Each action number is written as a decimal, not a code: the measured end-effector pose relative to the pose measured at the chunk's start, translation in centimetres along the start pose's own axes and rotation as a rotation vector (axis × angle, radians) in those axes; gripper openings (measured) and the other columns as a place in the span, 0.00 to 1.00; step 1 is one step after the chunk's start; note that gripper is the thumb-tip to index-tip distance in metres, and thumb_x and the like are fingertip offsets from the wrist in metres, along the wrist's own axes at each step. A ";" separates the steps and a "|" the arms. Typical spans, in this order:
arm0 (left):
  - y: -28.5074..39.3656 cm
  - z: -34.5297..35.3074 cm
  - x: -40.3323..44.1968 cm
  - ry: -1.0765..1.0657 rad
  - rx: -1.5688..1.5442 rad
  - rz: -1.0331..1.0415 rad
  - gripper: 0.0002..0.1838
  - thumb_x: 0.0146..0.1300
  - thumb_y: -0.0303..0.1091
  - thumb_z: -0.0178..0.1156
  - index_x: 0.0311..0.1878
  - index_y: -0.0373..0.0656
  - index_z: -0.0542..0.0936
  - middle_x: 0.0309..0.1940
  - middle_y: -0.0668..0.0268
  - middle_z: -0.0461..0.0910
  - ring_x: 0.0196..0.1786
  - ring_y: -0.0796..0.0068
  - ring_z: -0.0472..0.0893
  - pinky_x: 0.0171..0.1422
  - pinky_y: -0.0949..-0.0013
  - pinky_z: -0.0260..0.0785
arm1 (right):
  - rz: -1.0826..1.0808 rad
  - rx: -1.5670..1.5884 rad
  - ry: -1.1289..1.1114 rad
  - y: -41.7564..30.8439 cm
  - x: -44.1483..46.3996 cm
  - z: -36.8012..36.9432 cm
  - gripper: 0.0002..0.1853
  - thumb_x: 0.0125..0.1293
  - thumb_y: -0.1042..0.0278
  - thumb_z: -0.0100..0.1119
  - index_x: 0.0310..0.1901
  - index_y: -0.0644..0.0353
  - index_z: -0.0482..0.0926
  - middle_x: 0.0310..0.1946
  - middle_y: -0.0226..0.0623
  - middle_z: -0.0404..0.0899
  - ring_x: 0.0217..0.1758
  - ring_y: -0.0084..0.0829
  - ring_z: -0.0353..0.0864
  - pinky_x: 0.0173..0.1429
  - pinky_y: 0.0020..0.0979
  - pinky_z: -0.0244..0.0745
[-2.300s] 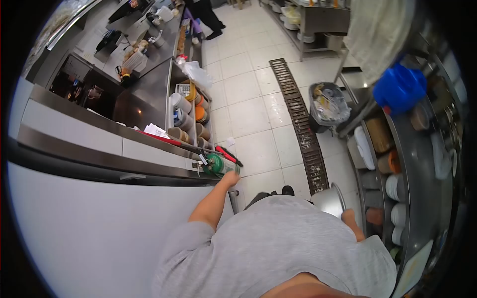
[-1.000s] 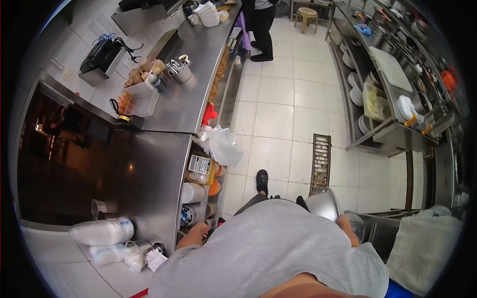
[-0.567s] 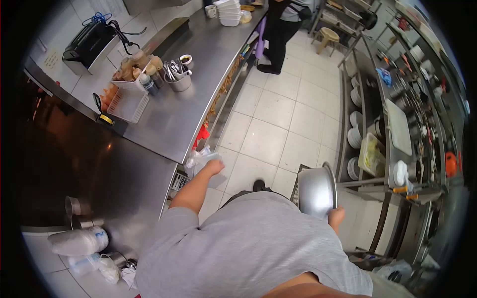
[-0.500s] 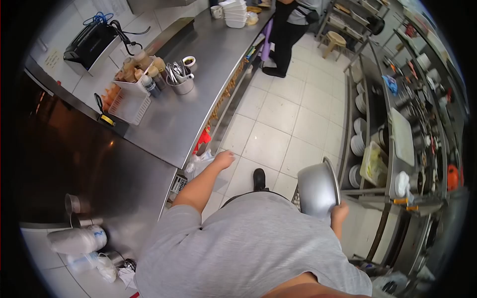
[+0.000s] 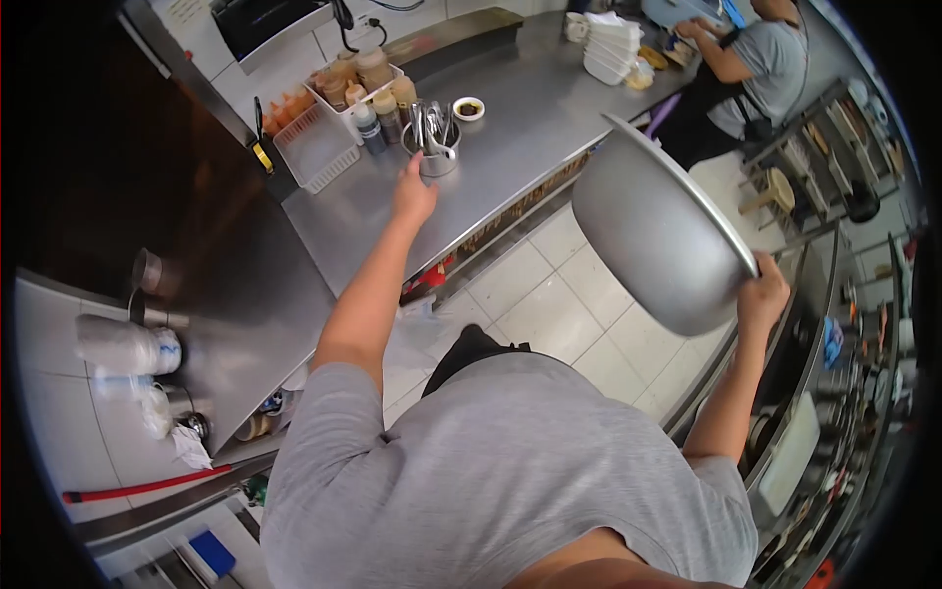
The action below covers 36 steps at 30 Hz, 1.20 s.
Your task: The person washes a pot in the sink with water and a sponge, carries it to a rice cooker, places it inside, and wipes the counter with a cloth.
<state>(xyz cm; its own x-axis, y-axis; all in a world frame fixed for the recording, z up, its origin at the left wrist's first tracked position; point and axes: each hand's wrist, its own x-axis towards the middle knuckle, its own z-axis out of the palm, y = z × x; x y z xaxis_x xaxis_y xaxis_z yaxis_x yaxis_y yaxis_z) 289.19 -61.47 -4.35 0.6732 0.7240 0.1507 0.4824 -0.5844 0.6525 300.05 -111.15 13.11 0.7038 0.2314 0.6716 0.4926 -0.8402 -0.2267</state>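
Observation:
My right hand (image 5: 763, 294) grips the rim of a large silver metal bowl (image 5: 657, 231), raised and tilted above the floor. Over the steel counter (image 5: 510, 128), my left hand (image 5: 415, 196) reaches to a metal pot (image 5: 439, 160) filled with spoons and other utensils. Its fingers are at the near side of the pot, and whether they touch it I cannot tell. A small cup of dark sauce (image 5: 469, 109) stands behind the pot. Left of it are squeeze bottles (image 5: 368, 128) and a white plastic basket (image 5: 319, 152).
A person (image 5: 760, 74) in a grey shirt stands at the counter's far end, near stacked white containers (image 5: 610, 49). A wooden stool (image 5: 773, 191) is behind the bowl. Steel shelves (image 5: 795, 442) line the right. Wrapped cups (image 5: 128, 346) lie at the left.
I have turned toward the counter. My left hand has moved up and forward from beside the counter edge to the utensil pot. The bowl has risen in my right hand.

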 end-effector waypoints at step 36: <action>0.1 17.3 28.9 -0.576 0.081 0.029 0.27 0.56 0.43 0.59 0.60 0.50 0.73 0.63 0.52 0.66 0.67 0.51 0.63 0.67 0.57 0.61 | -0.427 0.258 -0.462 -1.7 8.9 24.7 0.11 0.45 0.80 0.56 0.31 0.53 0.79 0.32 0.27 0.78 0.44 0.32 0.76 0.62 0.46 0.61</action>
<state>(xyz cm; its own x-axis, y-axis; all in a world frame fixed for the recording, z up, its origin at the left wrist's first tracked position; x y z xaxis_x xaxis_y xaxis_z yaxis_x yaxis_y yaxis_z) 318.41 -46.92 -12.83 0.8719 0.4048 -0.2755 0.4857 -0.6433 0.5919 318.13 -95.49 2.07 0.5382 0.7510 0.3826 0.8421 -0.4977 -0.2078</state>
